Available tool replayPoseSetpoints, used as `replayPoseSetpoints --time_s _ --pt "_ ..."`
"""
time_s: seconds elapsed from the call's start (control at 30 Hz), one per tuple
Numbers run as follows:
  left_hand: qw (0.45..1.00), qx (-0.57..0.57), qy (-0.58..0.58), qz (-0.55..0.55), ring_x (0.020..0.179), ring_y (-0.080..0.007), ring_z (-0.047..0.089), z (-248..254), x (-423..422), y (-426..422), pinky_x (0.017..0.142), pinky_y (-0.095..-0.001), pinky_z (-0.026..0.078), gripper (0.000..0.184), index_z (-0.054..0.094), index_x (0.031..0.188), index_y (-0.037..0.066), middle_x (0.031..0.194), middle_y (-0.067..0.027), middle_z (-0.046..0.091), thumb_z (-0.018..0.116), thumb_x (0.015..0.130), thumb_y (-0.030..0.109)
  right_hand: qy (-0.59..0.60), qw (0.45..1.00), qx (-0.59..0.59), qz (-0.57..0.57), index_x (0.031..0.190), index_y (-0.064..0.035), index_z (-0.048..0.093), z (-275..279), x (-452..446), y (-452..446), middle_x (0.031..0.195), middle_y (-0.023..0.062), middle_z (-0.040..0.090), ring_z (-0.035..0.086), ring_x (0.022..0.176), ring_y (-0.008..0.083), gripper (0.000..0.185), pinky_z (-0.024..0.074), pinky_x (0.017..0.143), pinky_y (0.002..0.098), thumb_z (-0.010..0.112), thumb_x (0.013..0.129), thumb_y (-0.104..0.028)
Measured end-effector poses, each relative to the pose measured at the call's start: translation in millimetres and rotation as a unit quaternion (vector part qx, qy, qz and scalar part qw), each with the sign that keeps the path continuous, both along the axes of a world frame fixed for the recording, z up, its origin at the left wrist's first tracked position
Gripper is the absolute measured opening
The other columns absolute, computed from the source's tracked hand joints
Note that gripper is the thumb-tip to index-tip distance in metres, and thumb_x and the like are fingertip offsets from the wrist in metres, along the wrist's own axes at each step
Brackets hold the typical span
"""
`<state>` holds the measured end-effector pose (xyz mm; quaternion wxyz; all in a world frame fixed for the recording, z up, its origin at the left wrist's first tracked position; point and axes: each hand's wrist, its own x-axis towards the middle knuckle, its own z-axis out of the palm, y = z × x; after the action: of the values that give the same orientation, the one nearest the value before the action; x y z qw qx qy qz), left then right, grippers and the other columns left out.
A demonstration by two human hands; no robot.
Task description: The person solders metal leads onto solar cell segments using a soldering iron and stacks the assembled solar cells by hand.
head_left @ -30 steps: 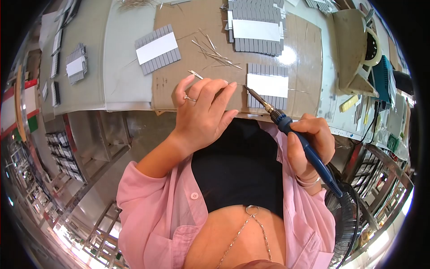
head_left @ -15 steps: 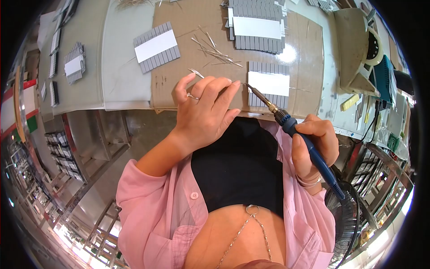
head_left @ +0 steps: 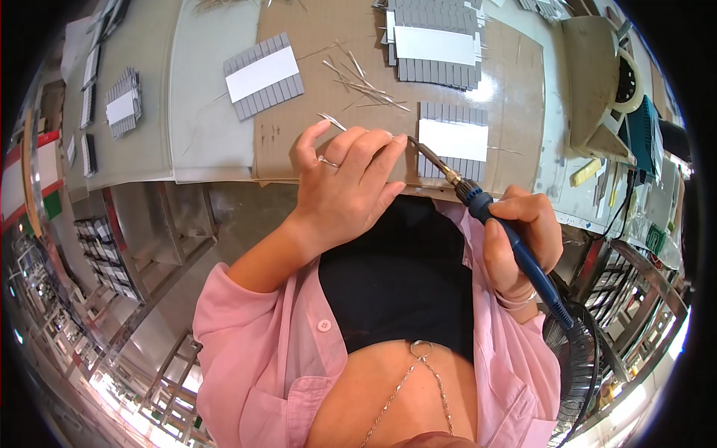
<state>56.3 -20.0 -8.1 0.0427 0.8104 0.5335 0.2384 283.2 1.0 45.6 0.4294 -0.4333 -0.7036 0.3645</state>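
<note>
My right hand [head_left: 525,237] is wrapped round a blue soldering iron [head_left: 520,250], whose dark tip points up and left beside my left fingertips. My left hand [head_left: 345,175] rests at the front edge of the cardboard, fingers bent; what its fingertips press on is too small to make out. A thin silvery strip [head_left: 331,121] sticks out above its knuckles. Just right of the iron's tip lies a grey slatted piece with a white band [head_left: 453,140]. Another banded piece [head_left: 264,75] lies at the upper left, with loose thin wires [head_left: 364,84] between them.
A stack of grey banded pieces [head_left: 435,46] stands at the back of the cardboard [head_left: 511,97]. Smaller pieces [head_left: 122,107] lie at the left. On the right are a beige tape dispenser [head_left: 594,86] and a yellow sponge [head_left: 585,172]. A black fan [head_left: 579,366] stands below the table.
The iron's tip has come closer to my left fingertips. My left hand has shifted slightly right, and the banded piece and the stack appear a little further right.
</note>
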Motion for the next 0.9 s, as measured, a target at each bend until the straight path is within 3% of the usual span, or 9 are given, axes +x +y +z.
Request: replayPoseSetpoints --time_s 0.1,0.37,0.4,0.47,0.5,0.6,0.8,0.83,0.9 --pt "1.0 -0.001 -0.018 -0.004 0.107 -0.0208 0.049 -1 -1 -1 0.106 -0.0464 0.022 0.039 0.062 0.12 0.008 0.114 -0.0036 0.055 0.062 0.085 0.025 0.034 0.999 -0.016 -0.004 0.079 -0.0001 0.055 -6 3 -1 0.058 0.0053 0.047 0.038 0.045 0.0126 0.014 0.0285 0.044 0.0262 0.062 0.068 -0.003" --pt "0.962 0.083 -0.249 0.07 0.1 -0.0209 0.051 -9 -14 -7 0.098 -0.0446 0.028 0.026 0.063 0.105 0.014 0.111 -0.002 0.055 0.066 0.079 0.016 0.171 0.978 -0.083 -0.09 0.088 0.0018 0.053 -24 7 -9 0.069 0.0068 0.051 0.042 0.058 0.0094 0.018 0.0325 0.054 0.0241 0.064 0.082 -0.012" --pt "0.959 0.091 -0.258 0.081 0.1 -0.0208 0.051 -10 -14 -8 0.097 -0.0447 0.029 0.025 0.063 0.103 0.014 0.111 -0.0018 0.055 0.066 0.079 0.016 0.175 0.974 -0.101 -0.1 0.087 0.0011 0.049 -18 8 -10 0.072 0.0094 0.049 0.044 0.065 0.014 0.026 0.0346 0.062 0.0272 0.062 0.084 -0.021" --pt "0.981 0.076 -0.164 0.071 0.103 -0.0198 0.05 -8 -14 -9 0.098 -0.045 0.028 0.029 0.064 0.106 0.015 0.112 -0.0012 0.055 0.067 0.077 0.016 0.23 0.964 -0.098 -0.094 0.087 0.0011 0.049 -8 10 -6 0.071 0.0088 0.048 0.044 0.067 0.0152 0.023 0.0354 0.066 0.0285 0.06 0.083 -0.019" --pt "0.989 0.07 -0.117 0.065 0.104 -0.0193 0.049 -6 -14 -9 0.099 -0.0451 0.027 0.031 0.064 0.107 0.016 0.112 -0.001 0.055 0.068 0.076 0.016 0.261 0.958 -0.083 -0.083 0.087 0.0001 0.049 -6 11 -1 0.071 0.0069 0.05 0.042 0.058 0.0101 0.025 0.0326 0.054 0.0241 0.063 0.084 -0.02" --pt "0.996 0.05 -0.028 0.07 0.104 -0.0213 0.049 1 3 -7 0.1 -0.0447 0.027 0.034 0.065 0.112 0.013 0.111 -0.0033 0.054 0.068 0.078 0.017 0.253 0.956 -0.033 -0.145 0.088 0.0004 0.049 -7 16 5 0.068 0.0064 0.049 0.04 0.057 0.0105 0.023 0.0312 0.053 0.0237 0.062 0.082 -0.018" --pt "0.996 0.054 0.013 0.07 0.107 -0.0193 0.048 -1 17 -5 0.102 -0.0456 0.022 0.04 0.065 0.116 0.015 0.111 -0.0005 0.054 0.069 0.078 0.027 0.256 0.943 -0.041 -0.208 0.086 0.0006 0.049 -3 31 2 0.068 0.0048 0.047 0.039 0.061 0.0107 0.021 0.0295 0.057 0.0237 0.059 0.082 -0.017" --pt "0.997 0.051 0.015 0.059 0.109 -0.0194 0.048 0 19 -5 0.103 -0.046 0.022 0.041 0.065 0.117 0.016 0.114 -0.0009 0.055 0.07 0.078 0.028 0.278 0.947 -0.043 -0.155 0.094 0.0014 0.051 -8 43 2 0.07 0.0056 0.049 0.042 0.061 0.0119 0.025 0.0319 0.059 0.0241 0.059 0.086 -0.021" --pt "0.998 0.049 0.011 0.036 0.112 -0.0196 0.048 2 27 -6 0.103 -0.0467 0.022 0.043 0.064 0.118 0.017 0.119 -0.0015 0.055 0.07 0.078 0.03 0.322 0.926 -0.044 -0.195 0.105 0.0012 0.052 -9 43 4 0.074 0.0082 0.054 0.046 0.063 0.0132 0.034 0.0346 0.06 0.0248 0.059 0.09 -0.028"
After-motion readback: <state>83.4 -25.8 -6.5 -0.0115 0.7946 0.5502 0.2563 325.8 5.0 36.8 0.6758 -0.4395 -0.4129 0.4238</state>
